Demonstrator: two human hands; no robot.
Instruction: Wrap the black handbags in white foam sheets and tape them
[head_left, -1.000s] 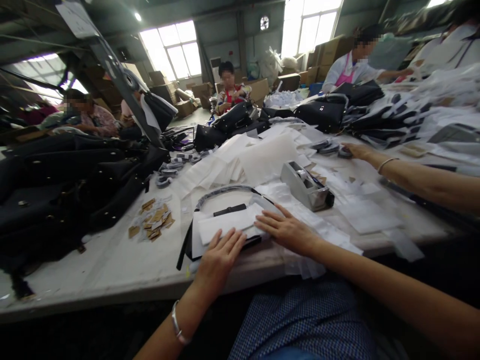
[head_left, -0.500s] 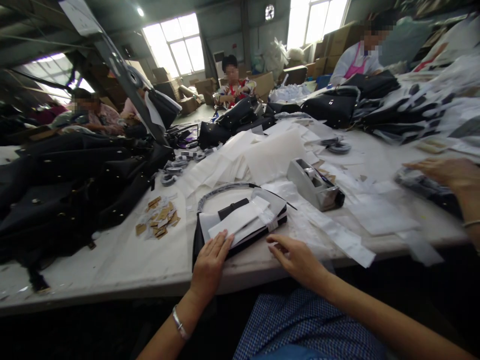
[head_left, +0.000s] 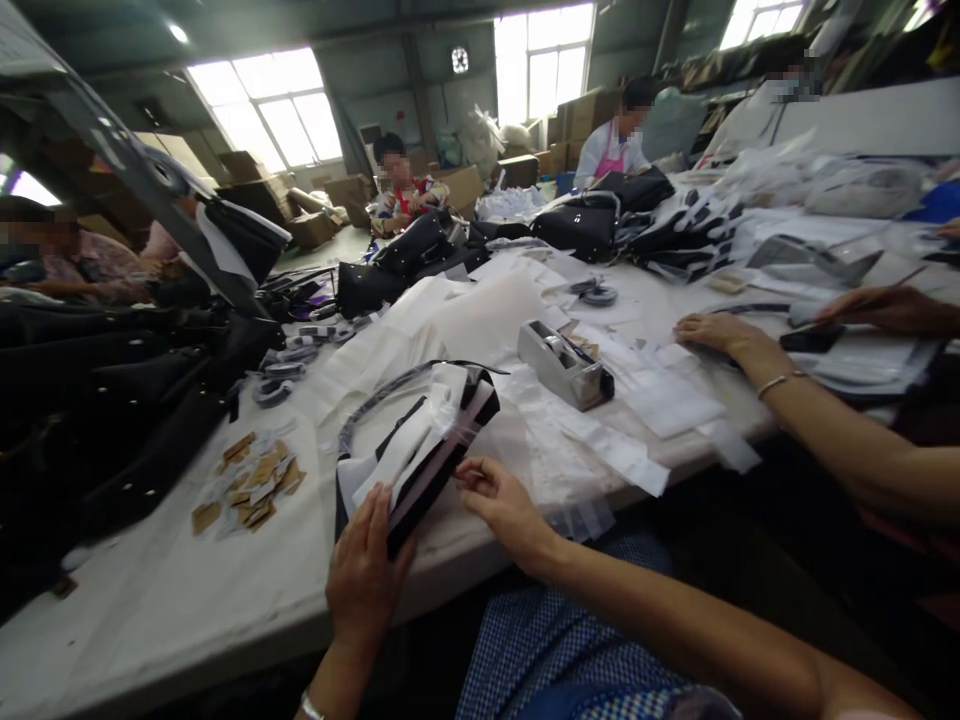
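Note:
A black handbag point(head_left: 429, 490) lies tilted on the white table before me, its base turned up toward me. White paper point(head_left: 396, 458) covers its front, with clear plastic or tape point(head_left: 448, 418) across it. Its curved handle point(head_left: 367, 408) is wrapped and points away from me. My left hand point(head_left: 366, 570) grips the bag's near left end, fingers over the paper and thumb by the base. At the lower right edge of the bag, my right hand point(head_left: 504, 508) has curled fingers drawn together; whether something thin is between the fingertips cannot be made out.
A grey tape dispenser point(head_left: 564, 372) stands right of the bag, by white sheets point(head_left: 480, 312). Brown tags point(head_left: 259, 482) lie to the left, near piled black bags point(head_left: 97, 400). A co-worker's hand point(head_left: 716, 332) works at the right. A slanted metal post point(head_left: 142, 150) rises at left.
My view has swung right. The bag has been tipped up so its base shows more, and my left thumb has come under its edge. My right fingers have moved in against the bag and curled closer.

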